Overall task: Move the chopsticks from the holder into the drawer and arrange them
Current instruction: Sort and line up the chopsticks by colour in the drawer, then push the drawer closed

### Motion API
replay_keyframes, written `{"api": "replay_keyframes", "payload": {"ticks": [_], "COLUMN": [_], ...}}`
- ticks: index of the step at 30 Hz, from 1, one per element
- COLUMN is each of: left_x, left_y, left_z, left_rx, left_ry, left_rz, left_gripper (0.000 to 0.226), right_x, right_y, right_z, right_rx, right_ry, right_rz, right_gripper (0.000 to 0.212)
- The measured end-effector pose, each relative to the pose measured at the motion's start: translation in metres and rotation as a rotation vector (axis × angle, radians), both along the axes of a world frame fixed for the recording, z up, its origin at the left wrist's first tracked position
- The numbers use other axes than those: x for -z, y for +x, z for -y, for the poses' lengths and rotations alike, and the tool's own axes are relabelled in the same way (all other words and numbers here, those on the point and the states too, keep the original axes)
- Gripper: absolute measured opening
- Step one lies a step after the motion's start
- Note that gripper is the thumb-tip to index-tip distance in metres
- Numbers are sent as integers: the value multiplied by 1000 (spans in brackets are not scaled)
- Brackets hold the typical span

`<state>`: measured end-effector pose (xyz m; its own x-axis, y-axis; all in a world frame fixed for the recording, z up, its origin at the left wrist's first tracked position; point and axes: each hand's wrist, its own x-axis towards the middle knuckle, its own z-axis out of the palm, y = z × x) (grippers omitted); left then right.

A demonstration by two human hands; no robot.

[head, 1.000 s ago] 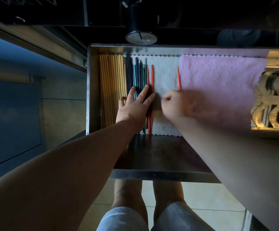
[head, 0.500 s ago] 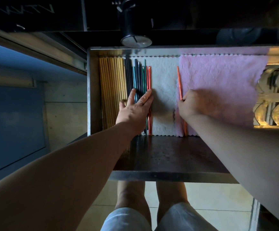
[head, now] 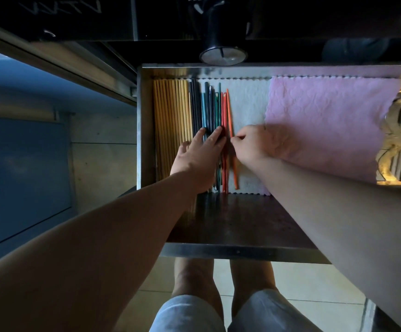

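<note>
Head view shows our right hand [head: 254, 144] pinching the orange chopstick [head: 229, 111] between thumb and curled fingers. Half a second ago that stick lay at the seam of the white cloth [head: 249, 104] and the pink cloth [head: 326, 116], well apart from the others. Now it sits just beside the red chopsticks [head: 224, 111], in the middle of the frame. We judge the last stray is nearly in line and only squaring up remains.

Our left hand [head: 202, 152] lies flat, fingers straight, pressing on the dark chopsticks [head: 208, 109] to steady the row in the drawer [head: 144, 128].

The orange stick's long axis runs top to bottom of the frame like the row's, slightly tilted: its upper end leans left toward the reds and its lower end splays right. We cannot tell which end is the tip.
</note>
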<state>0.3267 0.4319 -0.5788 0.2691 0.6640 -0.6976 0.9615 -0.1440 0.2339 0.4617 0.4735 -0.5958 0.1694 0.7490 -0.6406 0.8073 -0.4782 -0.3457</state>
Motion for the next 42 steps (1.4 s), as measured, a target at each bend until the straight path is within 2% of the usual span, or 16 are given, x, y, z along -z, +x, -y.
{"api": "replay_keyframes", "payload": {"ticks": [4, 9, 14, 18, 21, 24, 26, 31, 35, 39, 42], "left_x": [-2, -3, -6, -23, -50, -88, -118, -190, -231, -254, -255], "left_y": [-2, -1, -2, -5, -12, -18, -20, -11, 0, 15, 32], "left_z": [0, 0, 0, 3, 10, 17, 20, 39, 64, 89, 113], "left_rx": [-10, -19, 0, 28, 9, -50, -102, -264, -265, -310, -420], "left_ry": [-19, -54, -92, -191, -299, -344, -325, -290, -224, -182, -186], "left_rz": [-4, -31, -50, -66, -86, -96, -60, 12, 56, 154, 205], "left_gripper": [88, 91, 91, 89, 88, 67, 57, 53, 47, 43, 42], "right_x": [-4, -18, -23, -38, -64, -106, -141, -216, -257, -285, -288], "right_y": [2, -2, -2, 5, 11, 16, 19, 25, 38, 64, 94], "right_z": [5, 14, 20, 31, 44, 59, 69, 97, 121, 143, 164], "right_rx": [15, -32, 23, 17, 42, 74, 56, 51, -20, -109, -99], "right_ry": [1, -73, -78, -86, -72, -73, -62, 17, 123, 203, 141], "right_rz": [55, -30, -70, -105, -133, -128, -124, -125, -101, -87, -123], "right_gripper": [21, 25, 25, 21, 24, 25, 25, 30, 32, 26, 26]}}
